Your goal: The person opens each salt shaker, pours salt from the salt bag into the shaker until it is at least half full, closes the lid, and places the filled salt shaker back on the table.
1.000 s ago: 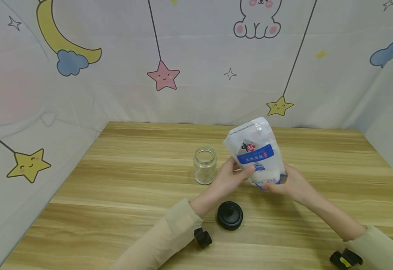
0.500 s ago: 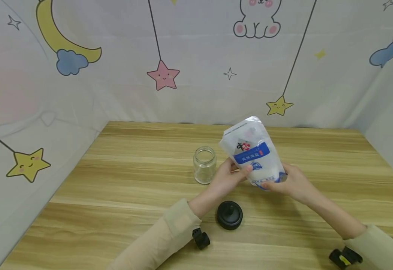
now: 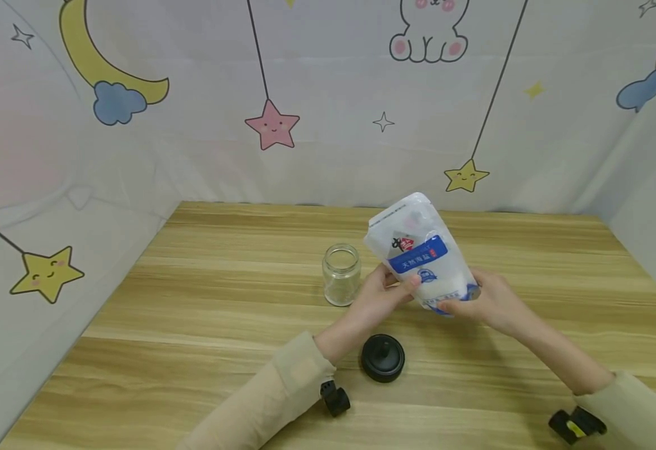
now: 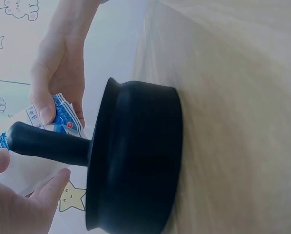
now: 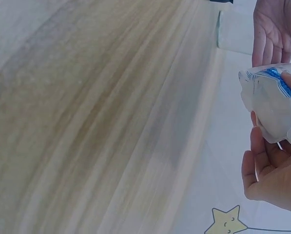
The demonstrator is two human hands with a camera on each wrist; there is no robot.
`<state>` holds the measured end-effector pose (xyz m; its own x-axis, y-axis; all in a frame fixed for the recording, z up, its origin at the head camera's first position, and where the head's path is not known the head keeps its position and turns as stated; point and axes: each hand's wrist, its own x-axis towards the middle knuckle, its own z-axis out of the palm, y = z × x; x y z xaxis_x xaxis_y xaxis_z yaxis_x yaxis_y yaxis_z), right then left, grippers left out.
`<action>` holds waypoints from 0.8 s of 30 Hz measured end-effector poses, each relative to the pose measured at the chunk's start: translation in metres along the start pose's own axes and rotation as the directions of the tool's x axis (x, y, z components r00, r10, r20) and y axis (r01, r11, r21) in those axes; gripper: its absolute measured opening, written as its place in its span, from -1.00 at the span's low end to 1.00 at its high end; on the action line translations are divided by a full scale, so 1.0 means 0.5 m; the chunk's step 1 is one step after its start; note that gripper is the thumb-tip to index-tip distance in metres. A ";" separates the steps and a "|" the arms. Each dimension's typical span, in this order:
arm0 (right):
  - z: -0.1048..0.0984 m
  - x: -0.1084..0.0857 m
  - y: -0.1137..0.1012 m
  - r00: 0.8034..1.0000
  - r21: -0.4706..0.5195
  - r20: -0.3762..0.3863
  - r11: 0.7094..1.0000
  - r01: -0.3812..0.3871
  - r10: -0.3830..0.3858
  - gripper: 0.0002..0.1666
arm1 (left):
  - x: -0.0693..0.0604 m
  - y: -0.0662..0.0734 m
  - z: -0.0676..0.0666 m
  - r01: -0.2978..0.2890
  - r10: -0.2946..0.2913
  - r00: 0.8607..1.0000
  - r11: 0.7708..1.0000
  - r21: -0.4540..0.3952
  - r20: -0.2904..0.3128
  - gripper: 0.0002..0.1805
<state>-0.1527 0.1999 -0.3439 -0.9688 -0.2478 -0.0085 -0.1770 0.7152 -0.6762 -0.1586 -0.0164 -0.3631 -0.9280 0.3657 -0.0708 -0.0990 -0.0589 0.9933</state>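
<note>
A white and blue salt bag (image 3: 424,257) is held above the table, its top leaning to the left. My left hand (image 3: 374,295) grips its left side, thumb on the printed front. At the lower right corner my right hand (image 3: 492,302) holds the bag, its thumb in front and fingers mostly hidden behind. In the right wrist view the underside of the salt bag (image 5: 274,109) shows between both hands. A lidless glass jar (image 3: 341,278) stands upright just left of the bag. Below my left wrist lies a black lid (image 3: 383,358), knob upward.
The wood-grain table (image 3: 192,350) reaches back to a printed cloth curtain (image 3: 328,162) that also hangs at both sides. Black wrist cameras (image 3: 336,399) hang below both sleeves. In the left wrist view the lid (image 4: 135,156) fills much of the picture.
The salt bag's top has swung a little left, toward the jar, tilting the bag further. Both hands keep their hold. Jar and lid stay where they were.
</note>
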 end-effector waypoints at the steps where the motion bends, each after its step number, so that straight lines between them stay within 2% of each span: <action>1: -0.001 0.000 0.000 1.000 0.001 0.001 1.000 -0.001 0.001 -0.31 | 0.000 0.000 0.000 0.003 -0.003 1.000 1.000 -0.001 0.000 -0.45; 13: -0.007 0.001 -0.006 0.999 0.006 0.010 0.999 0.035 -0.035 -0.33 | -0.001 -0.001 -0.001 -0.008 0.009 0.999 0.999 -0.042 0.031 -0.46; 17: -0.009 0.002 -0.007 1.000 0.012 0.019 1.000 0.020 -0.020 -0.29 | 0.000 -0.003 -0.001 -0.009 0.011 1.000 0.998 -0.064 0.025 -0.45; 24: -0.015 0.003 -0.013 1.000 0.034 0.022 0.999 -0.010 0.009 -0.18 | 0.001 -0.004 -0.002 -0.010 0.011 1.000 0.986 -0.165 0.004 -0.47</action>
<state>-0.1542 0.2000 -0.3341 -0.9664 -0.2552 -0.0307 -0.1612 0.6950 -0.7007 -0.1591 -0.0169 -0.3652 -0.9276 0.3688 -0.0595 -0.1476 -0.2154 0.9653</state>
